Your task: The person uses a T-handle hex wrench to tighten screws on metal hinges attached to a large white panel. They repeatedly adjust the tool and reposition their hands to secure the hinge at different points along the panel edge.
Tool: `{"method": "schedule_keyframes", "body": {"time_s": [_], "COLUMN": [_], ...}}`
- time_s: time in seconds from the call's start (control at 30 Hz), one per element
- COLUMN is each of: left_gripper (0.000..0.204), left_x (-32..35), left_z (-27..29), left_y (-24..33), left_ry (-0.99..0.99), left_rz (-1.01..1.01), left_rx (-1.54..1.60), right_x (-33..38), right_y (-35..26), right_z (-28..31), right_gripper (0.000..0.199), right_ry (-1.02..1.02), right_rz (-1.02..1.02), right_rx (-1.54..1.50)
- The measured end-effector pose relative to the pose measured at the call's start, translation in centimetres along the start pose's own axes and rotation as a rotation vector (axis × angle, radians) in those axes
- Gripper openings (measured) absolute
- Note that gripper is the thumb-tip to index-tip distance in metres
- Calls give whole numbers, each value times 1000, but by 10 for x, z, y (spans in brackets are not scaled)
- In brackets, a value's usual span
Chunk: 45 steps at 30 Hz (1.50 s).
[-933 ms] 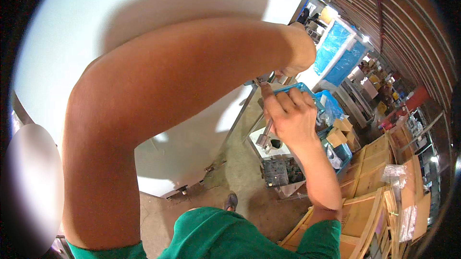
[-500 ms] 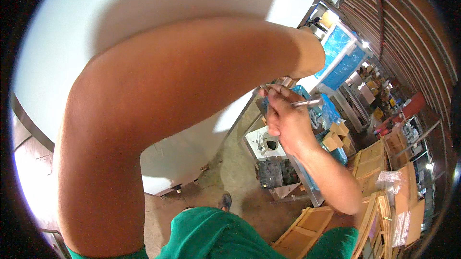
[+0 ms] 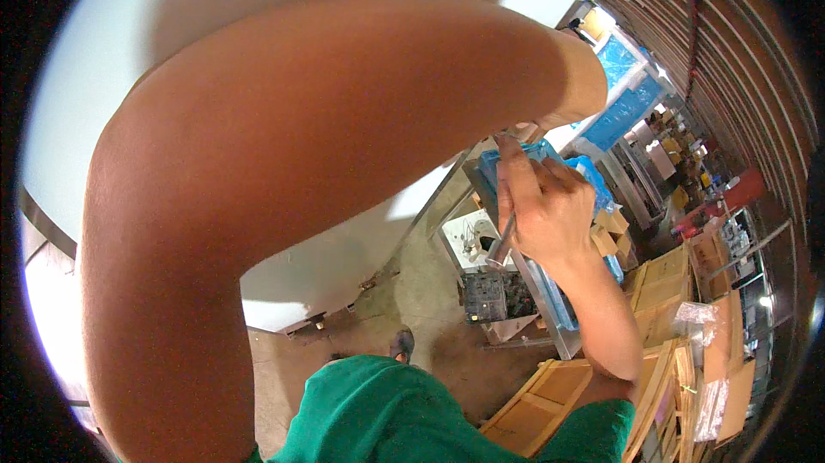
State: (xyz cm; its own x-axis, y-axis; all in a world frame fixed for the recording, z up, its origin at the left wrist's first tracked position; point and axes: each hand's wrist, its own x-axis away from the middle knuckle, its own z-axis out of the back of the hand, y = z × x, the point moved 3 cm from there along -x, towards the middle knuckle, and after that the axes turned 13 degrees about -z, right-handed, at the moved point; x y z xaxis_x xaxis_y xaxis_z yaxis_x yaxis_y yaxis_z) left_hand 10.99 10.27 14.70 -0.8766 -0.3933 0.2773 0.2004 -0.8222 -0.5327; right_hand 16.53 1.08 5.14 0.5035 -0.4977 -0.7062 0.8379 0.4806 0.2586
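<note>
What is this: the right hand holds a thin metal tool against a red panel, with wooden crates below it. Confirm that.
Not quite. The head view shows the right hand gripping the thin metal tool against a blue panel, not a red one. The wooden crates do lie below it.

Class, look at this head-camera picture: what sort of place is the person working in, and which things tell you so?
Probably a workshop or factory floor: open wooden crates stand on the bare concrete floor, a large white panel stands beside them, and the right hand holds a slim metal tool.
</note>
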Motion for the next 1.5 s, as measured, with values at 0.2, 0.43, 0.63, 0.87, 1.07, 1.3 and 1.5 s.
{"method": "schedule_keyframes", "body": {"time_s": [0.2,0.43,0.63,0.87,1.07,1.3,1.5], "left_gripper": [37,34,31,29,29,29,30], "left_x": [3,2,-1,6,-12,-6,-2], "left_z": [3,1,-3,3,-6,1,0], "left_y": [5,0,1,-1,-2,1,6], "left_ry": [-13,66,9,-39,-63,-169,-107], "left_rz": [92,73,105,50,97,65,122], "left_rx": [-55,-91,-66,17,-105,-22,-46], "right_x": [-9,-18,-27,2,6,0,-9], "right_y": [2,-6,-13,-6,-11,-1,-1], "right_z": [-2,11,17,-23,-3,5,-1], "right_gripper": [43,40,41,28,27,46,48], "right_ry": [-1,-23,-109,-502,-181,-85,-40], "right_rz": [204,452,496,-1077,-456,3,173], "right_rx": [292,622,655,-1597,-648,61,314]}}
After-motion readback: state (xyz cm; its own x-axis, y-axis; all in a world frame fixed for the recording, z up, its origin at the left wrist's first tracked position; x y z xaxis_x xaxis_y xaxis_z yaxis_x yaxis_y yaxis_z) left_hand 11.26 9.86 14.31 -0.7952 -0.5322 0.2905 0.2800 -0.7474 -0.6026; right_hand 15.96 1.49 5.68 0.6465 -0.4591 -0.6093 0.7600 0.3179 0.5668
